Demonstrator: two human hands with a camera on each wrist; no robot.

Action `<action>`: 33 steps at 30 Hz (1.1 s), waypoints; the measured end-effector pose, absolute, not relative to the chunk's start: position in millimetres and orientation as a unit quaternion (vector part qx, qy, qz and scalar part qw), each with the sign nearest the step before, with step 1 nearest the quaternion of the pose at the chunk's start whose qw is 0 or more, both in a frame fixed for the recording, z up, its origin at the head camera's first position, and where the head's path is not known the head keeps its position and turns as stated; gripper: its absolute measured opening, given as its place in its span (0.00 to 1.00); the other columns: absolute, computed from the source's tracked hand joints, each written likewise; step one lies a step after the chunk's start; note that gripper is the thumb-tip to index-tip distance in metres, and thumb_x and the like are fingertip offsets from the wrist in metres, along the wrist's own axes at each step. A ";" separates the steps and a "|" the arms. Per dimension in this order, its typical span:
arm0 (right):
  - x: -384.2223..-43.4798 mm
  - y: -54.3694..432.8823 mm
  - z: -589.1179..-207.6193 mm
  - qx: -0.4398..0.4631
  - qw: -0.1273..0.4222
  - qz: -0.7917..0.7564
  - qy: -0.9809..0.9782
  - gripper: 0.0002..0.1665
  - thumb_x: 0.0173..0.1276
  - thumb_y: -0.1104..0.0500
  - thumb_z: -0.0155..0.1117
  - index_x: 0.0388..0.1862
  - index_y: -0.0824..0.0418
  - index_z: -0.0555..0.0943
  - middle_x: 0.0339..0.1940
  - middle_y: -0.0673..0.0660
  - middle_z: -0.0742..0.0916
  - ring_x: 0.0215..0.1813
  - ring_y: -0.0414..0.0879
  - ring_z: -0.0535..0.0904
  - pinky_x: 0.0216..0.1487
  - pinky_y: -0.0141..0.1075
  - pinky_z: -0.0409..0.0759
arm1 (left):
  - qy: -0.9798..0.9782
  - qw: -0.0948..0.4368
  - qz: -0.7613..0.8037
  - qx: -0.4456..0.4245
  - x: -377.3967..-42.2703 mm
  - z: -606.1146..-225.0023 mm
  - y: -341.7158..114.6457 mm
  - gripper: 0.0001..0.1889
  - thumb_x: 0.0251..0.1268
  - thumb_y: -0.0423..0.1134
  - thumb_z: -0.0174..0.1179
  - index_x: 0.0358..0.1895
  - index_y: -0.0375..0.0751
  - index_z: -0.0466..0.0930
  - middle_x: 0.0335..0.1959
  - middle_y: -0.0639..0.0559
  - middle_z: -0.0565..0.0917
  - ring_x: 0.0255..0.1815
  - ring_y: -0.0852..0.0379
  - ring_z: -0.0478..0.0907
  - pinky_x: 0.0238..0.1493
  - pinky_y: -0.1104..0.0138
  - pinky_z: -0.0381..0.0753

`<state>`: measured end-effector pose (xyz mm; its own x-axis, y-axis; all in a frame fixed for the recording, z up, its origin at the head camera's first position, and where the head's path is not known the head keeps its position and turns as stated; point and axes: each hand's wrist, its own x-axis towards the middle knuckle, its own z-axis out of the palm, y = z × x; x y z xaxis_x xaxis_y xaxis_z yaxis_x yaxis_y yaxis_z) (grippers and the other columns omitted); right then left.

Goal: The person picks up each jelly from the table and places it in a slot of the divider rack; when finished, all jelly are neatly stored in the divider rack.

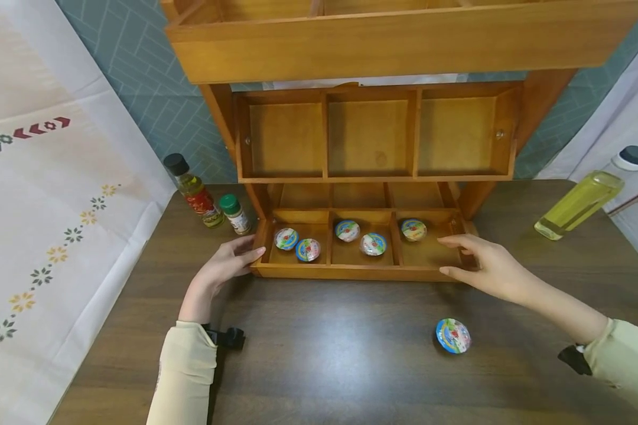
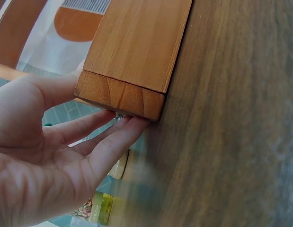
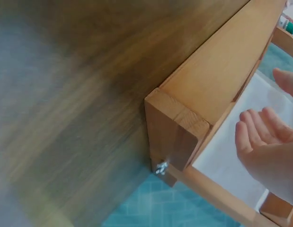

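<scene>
In the head view my left hand [image 1: 220, 268] grips the left end of the bottom tray [image 1: 345, 273] of a wooden rack, its thumb over the wall. The left wrist view shows its fingers against the outer face of the tray's end [image 2: 125, 97]. My right hand [image 1: 489, 268] hovers over the right compartment, fingers loosely curved, holding nothing. Two small round lidded cups [image 1: 308, 249] lie in the left compartment, two more [image 1: 373, 244] in the middle one. A single cup [image 1: 413, 229] sits in the right compartment. Another cup [image 1: 453, 336] rests on the table before the tray.
Higher on the rack are a middle tray [image 1: 369, 179] with three compartments and an upper tray [image 1: 393, 50]. Left of it stand a black-capped bottle [image 1: 199, 198] and a green-lidded jar [image 1: 236, 213]. On the right is a bottle of yellow oil [image 1: 579, 200].
</scene>
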<state>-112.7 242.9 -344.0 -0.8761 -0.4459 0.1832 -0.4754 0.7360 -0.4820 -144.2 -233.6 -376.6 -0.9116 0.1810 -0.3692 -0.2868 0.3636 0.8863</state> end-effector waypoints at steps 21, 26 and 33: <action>-34.6 267.7 -371.6 0.336 0.057 0.230 -0.912 0.42 0.45 0.50 0.78 0.61 0.54 0.74 0.56 0.48 0.80 0.59 0.31 0.71 0.56 0.12 0.59 | 0.799 0.207 0.563 -0.039 -145.5 -373.6 -236.9 0.37 0.68 0.46 0.54 0.72 0.33 0.48 0.70 0.34 0.57 0.66 0.40 0.62 0.63 0.50 0.66; -31.7 261.2 -386.3 0.338 0.050 0.245 -0.908 0.42 0.45 0.47 0.76 0.62 0.54 0.74 0.57 0.48 0.80 0.59 0.33 0.72 0.58 0.12 0.57 | 0.799 0.209 0.563 -0.039 -145.1 -374.7 -236.9 0.37 0.68 0.46 0.54 0.72 0.33 0.48 0.70 0.33 0.57 0.66 0.40 0.61 0.63 0.50 0.66; -27.3 259.5 -402.6 0.341 0.053 0.270 -0.899 0.43 0.44 0.47 0.77 0.61 0.55 0.74 0.57 0.48 0.80 0.59 0.33 0.72 0.58 0.12 0.58 | 0.797 0.216 0.563 -0.036 -144.9 -376.0 -234.2 0.38 0.68 0.47 0.54 0.73 0.33 0.47 0.71 0.34 0.56 0.67 0.40 0.61 0.63 0.50 0.66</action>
